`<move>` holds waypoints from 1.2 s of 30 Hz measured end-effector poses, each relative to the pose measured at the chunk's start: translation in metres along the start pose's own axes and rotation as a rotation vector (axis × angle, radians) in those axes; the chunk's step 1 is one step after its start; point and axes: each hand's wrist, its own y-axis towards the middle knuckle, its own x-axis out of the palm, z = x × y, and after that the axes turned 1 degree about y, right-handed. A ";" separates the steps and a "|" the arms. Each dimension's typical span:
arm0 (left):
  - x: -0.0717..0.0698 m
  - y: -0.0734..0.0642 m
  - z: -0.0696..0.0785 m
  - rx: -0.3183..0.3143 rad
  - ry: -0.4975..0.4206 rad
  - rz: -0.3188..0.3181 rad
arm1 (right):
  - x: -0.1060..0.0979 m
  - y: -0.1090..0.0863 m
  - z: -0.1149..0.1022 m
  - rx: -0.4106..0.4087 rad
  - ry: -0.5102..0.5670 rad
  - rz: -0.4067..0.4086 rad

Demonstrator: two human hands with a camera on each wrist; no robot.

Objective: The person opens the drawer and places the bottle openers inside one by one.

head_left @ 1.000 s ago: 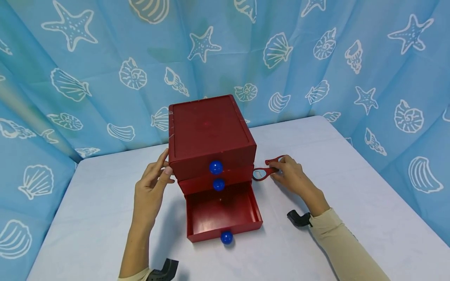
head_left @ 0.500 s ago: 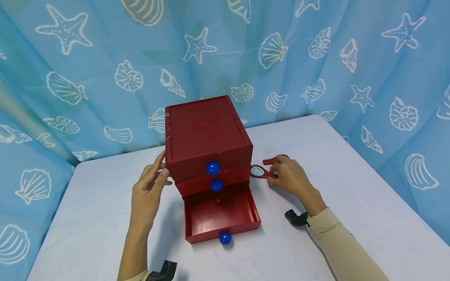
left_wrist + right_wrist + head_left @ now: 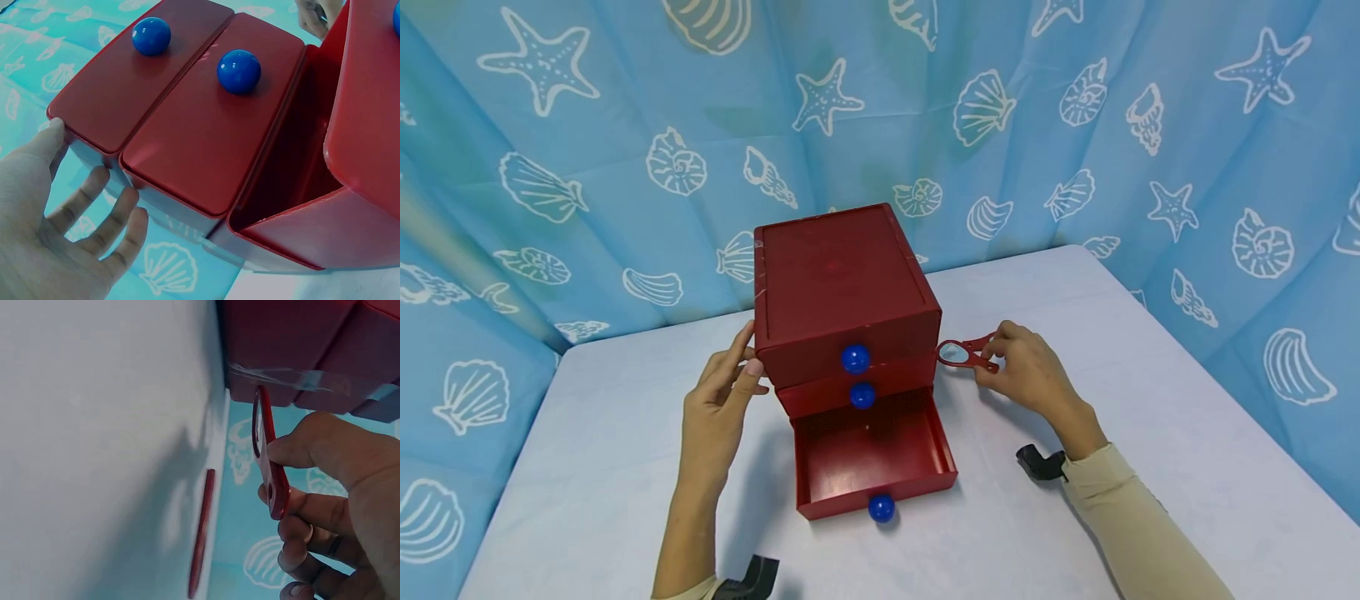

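My right hand [image 3: 1024,367] pinches a flat red magnifying glass [image 3: 955,353] by its handle, thumb on one side and fingers on the other. Its rounded head, with a pale bluish glassy middle, points at the right side of the red drawer cabinet [image 3: 850,275]; whether they touch I cannot tell. In the right wrist view, a second flat red piece [image 3: 202,534] lies on the table below that hand. My left hand [image 3: 718,400] stands at the cabinet's left side, fingers spread and its thumb [image 3: 55,128] at the front edge.
The cabinet's bottom drawer [image 3: 872,458] is pulled out and has a blue knob [image 3: 882,508]. Two drawers above it are in, each with a blue knob. A white cloth [image 3: 617,433] covers the table. Behind hangs a blue shell-print curtain [image 3: 700,100].
My right hand has raised the magnifying glass slightly off the table, and the handle's angle in the fingers has shifted. My left hand and the cabinet stay as they were.
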 end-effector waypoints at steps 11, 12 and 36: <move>0.001 0.001 0.002 -0.016 0.000 0.005 | -0.032 -0.001 -0.008 -0.099 0.059 0.144; 0.001 0.001 0.002 -0.018 0.003 0.004 | -0.035 -0.002 -0.009 -0.107 0.062 0.156; 0.003 -0.002 -0.001 0.005 0.018 0.007 | -0.091 -0.019 -0.048 -0.179 0.115 0.214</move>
